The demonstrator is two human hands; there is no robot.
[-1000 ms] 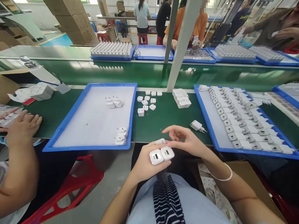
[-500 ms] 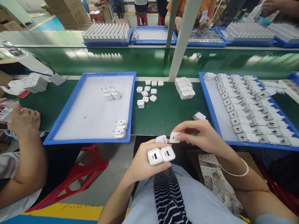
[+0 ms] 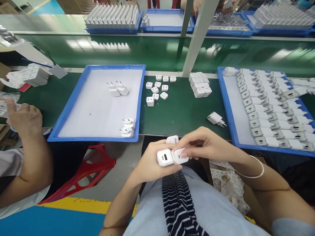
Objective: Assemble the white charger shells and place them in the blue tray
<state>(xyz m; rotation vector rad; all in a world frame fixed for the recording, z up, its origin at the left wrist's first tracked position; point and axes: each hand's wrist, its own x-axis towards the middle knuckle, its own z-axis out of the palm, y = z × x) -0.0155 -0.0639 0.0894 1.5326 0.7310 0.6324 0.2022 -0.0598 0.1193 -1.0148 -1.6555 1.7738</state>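
Note:
My left hand (image 3: pixel 149 164) is closed around white USB chargers (image 3: pixel 161 160) held side by side, port faces up toward me. Another white piece (image 3: pixel 172 140) with small dark print sticks out between its fingers; its full shape is hidden. Between thumb and fingers, my right hand (image 3: pixel 204 144) pinches a small white end cap (image 3: pixel 180 157) with a slot. The cap lies over the face of the right-hand charger; whether it is seated I cannot tell. Several loose end caps (image 3: pixel 164 88) are scattered on the green bench (image 3: pixel 169 113) beyond my hands.
To the left is a blue-rimmed tray (image 3: pixel 97 140) with a few plug chargers (image 3: pixel 128 132). A fuller tray (image 3: pixel 222 98) stands right, beside a lone plug charger (image 3: pixel 215 118) and stacked white blocks (image 3: pixel 199 85). A co-worker's hand (image 3: pixel 26 116) is at far left; a post (image 3: pixel 200 36) rises behind.
My right hand has brought the end cap left and down, from beside the chargers onto the right-hand one. The view has tilted down, and the co-worker's hand has shifted slightly.

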